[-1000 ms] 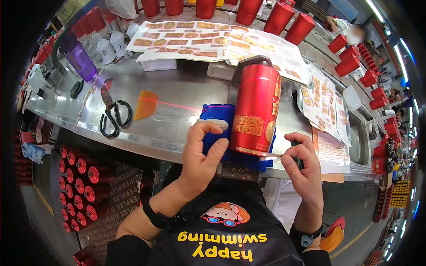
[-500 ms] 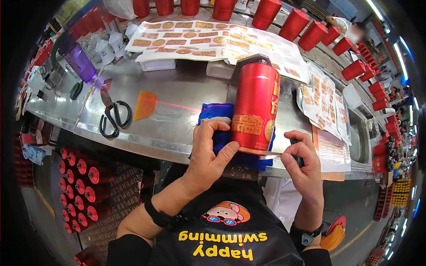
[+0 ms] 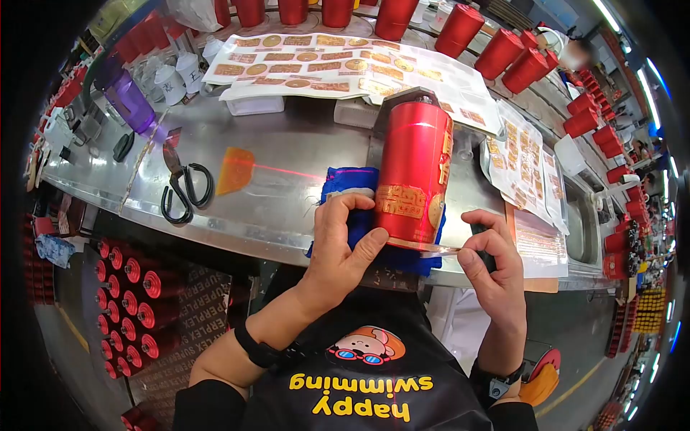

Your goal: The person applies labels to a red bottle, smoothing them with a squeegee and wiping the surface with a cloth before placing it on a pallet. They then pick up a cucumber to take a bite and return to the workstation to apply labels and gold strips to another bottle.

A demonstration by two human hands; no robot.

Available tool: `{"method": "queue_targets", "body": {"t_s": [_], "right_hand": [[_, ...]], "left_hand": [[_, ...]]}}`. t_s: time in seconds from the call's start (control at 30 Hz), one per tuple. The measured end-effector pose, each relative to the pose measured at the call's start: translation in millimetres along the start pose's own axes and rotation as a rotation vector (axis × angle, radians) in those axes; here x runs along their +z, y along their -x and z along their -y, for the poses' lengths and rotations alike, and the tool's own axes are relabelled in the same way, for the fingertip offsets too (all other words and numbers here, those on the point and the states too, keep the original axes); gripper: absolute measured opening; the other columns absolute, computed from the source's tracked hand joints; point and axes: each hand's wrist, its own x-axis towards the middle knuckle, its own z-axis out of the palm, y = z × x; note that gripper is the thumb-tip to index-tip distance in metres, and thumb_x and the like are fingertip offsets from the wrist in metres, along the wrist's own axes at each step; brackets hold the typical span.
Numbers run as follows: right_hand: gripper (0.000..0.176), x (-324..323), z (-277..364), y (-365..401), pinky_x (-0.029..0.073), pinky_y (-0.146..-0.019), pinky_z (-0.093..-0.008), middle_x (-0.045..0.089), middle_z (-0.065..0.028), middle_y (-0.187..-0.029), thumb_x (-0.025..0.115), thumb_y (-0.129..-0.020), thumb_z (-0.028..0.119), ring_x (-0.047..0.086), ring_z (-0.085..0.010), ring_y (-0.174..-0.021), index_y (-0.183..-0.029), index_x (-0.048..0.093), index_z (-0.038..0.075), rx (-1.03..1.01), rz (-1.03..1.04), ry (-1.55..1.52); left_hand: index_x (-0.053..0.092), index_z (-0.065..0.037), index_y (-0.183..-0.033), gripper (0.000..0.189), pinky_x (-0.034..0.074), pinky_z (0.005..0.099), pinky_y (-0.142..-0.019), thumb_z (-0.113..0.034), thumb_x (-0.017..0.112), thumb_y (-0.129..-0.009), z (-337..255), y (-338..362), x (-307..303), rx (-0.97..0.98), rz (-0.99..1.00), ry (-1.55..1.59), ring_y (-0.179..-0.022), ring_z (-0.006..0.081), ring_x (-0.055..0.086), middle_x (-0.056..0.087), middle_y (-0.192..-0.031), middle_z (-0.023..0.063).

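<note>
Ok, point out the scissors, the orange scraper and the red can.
scissors [image 3: 177, 172], head view, at the pivot.
orange scraper [image 3: 235, 169], head view, middle of its flat face.
red can [image 3: 413, 158], head view, bare red side above the gold label.

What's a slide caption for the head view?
Left hand braces red canister on blue cloth; right hand pinches clear film at its base.

Left hand brought onto the red canister
Earlier spread above the blue cloth, it is now pressed to the canister's lower end; red cans behind have been carried rightward
</note>
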Motion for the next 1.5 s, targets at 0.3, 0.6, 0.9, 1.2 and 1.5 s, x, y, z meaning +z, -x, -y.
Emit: {"method": "queue_targets", "body": {"t_s": [0.3,0.6,0.9,1.2,1.5], "right_hand": [[0.013,-1,1,1,0.041,-0.070,-0.0237,0.055,-0.0121,-0.119,0.067,-0.089,0.011,0.048,-0.0096,-0.076,-0.083,0.061,0.001,0.005,-0.005,-0.018],[0.018,-7,12,1,0.033,-0.101,-0.0351,0.054,-0.0124,-0.123,0.067,-0.090,0.017,0.048,-0.0210,-0.114,-0.083,0.058,0.004,0.067,0.021,-0.059],[0.013,-6,6,0,0.041,-0.069,-0.0242,0.055,-0.0127,-0.119,0.067,-0.088,0.010,0.048,-0.0095,-0.075,-0.083,0.060,0.001,-0.015,0.020,-0.033],[0.012,-4,4,1,0.041,-0.069,-0.0243,0.055,-0.0129,-0.118,0.067,-0.088,0.011,0.047,-0.0100,-0.077,-0.083,0.060,0.002,-0.009,0.030,-0.009],[0.013,-2,1,1,0.041,-0.070,-0.0250,0.056,-0.0134,-0.118,0.068,-0.087,0.011,0.050,-0.0122,-0.081,-0.083,0.061,0.002,0.017,0.026,-0.012]], "left_hand": [[0.049,-0.003,-0.119,0.038,0.032,0.0393,-0.102,-0.028,0.062,-0.094,6,3,1,-0.050,0.014,0.151,-0.113,0.0285,0.043,0.053,-0.121,0.0120],[0.049,-0.003,-0.118,0.038,0.032,0.0400,-0.102,-0.031,0.061,-0.095,1,1,0,0.007,0.006,-0.005,-0.112,0.0293,0.044,0.054,-0.119,0.0124],[0.049,-0.003,-0.118,0.042,0.032,0.0413,-0.101,-0.032,0.064,-0.092,-3,0,4,-0.008,-0.017,-0.032,-0.111,0.0300,0.044,0.053,-0.117,0.0123],[0.048,-0.002,-0.119,0.045,0.032,0.0415,-0.102,-0.034,0.065,-0.092,0,0,1,0.002,0.001,-0.029,-0.112,0.0304,0.045,0.053,-0.118,0.0127],[0.048,-0.002,-0.120,0.044,0.033,0.0410,-0.101,-0.034,0.064,-0.093,1,0,3,-0.008,-0.003,0.013,-0.112,0.0299,0.045,0.053,-0.118,0.0126]]}}
